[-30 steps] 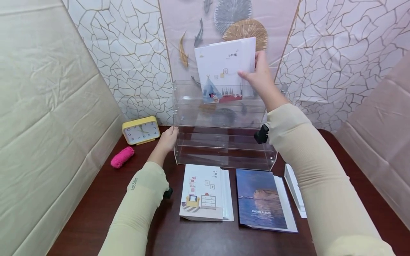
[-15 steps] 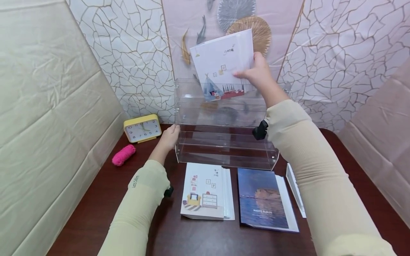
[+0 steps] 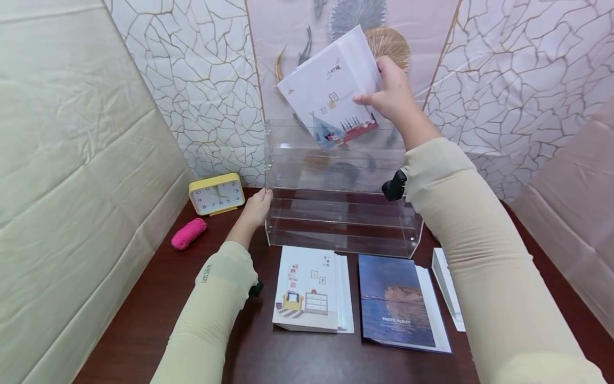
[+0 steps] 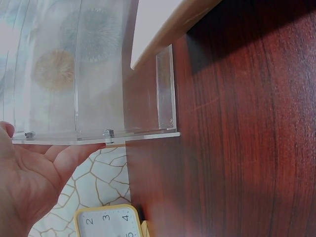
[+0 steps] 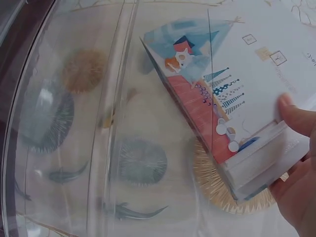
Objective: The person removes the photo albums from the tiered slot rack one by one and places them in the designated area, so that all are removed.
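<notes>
My right hand (image 3: 395, 93) pinches the right edge of a white photo album (image 3: 316, 85), thumb on its cover and fingers behind. A blue tent is drawn on the cover. Tilted to the left, the album overlaps the top of a clear acrylic rack (image 3: 340, 208) in the head view. Up close in the right wrist view, the album (image 5: 256, 84) shows its lower corner near the rack's clear panels. At the rack's left side, my left hand (image 3: 259, 205) grips the side panel (image 4: 143, 136), with the thumb at its edge and fingers along the outer face.
In front of the rack lie a white album with a yellow armchair (image 3: 307, 290) and a blue album (image 3: 398, 304). Another white album (image 3: 446, 288) is partly behind my right sleeve. A yellow clock (image 3: 218, 194) and pink yarn (image 3: 188, 233) are on the left.
The white album in my right hand has risen a little and turned counterclockwise, its lower edge now slanting up to the right. My left hand has kept its place on the rack.
</notes>
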Motion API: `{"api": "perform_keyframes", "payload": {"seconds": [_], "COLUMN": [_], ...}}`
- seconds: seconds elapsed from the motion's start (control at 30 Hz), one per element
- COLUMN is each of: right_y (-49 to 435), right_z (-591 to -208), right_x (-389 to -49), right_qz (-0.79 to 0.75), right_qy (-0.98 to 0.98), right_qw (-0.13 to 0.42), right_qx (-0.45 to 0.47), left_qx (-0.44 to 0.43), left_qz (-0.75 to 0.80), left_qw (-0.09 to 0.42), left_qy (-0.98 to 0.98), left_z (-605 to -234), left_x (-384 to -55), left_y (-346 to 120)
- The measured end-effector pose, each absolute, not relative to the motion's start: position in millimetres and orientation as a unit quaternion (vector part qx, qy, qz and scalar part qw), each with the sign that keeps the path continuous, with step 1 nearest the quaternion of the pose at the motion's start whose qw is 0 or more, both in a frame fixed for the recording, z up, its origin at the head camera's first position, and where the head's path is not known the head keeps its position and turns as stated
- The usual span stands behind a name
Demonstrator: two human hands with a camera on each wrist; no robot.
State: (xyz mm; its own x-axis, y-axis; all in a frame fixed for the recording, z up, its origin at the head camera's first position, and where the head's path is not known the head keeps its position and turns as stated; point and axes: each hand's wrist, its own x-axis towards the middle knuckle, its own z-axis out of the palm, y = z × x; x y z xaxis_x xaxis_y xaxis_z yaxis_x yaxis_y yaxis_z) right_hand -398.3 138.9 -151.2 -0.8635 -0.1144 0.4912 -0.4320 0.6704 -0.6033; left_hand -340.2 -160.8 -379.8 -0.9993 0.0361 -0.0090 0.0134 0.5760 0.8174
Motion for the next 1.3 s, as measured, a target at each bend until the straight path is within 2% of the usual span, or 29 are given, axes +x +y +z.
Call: {"api": "perform_keyframes", "payload": {"seconds": [0.4, 0.73, 0.9, 1.17, 1.3], "right_y": [147, 156, 158, 157, 158], "right_z": [-140, -128, -127, -126, -128], "right_x": [-392, -383, -377, -363, -351], "right_qz": [0.403, 0.447, 0.461, 0.443, 0.435], "right_qy": [-0.869, -0.850, -0.835, -0.827, -0.825], "right_qw": [0.233, 0.228, 0.249, 0.285, 0.279], "right_qx": [0.168, 0.160, 0.166, 0.195, 0.228], "left_qx": [0.019, 0.023, 0.018, 0.019, 0.019], "left_qz": [0.456, 0.442, 0.446, 0.444, 0.449], "left_qw": [0.002, -0.003, 0.002, -0.001, 0.003], "left_qy": [0.890, 0.897, 0.895, 0.896, 0.893], "left_z": [-381, -381, -380, -382, -380], "left_x": [-340, -342, -341, -343, -342], "left_y": [-161, -165, -164, -163, -162]}}
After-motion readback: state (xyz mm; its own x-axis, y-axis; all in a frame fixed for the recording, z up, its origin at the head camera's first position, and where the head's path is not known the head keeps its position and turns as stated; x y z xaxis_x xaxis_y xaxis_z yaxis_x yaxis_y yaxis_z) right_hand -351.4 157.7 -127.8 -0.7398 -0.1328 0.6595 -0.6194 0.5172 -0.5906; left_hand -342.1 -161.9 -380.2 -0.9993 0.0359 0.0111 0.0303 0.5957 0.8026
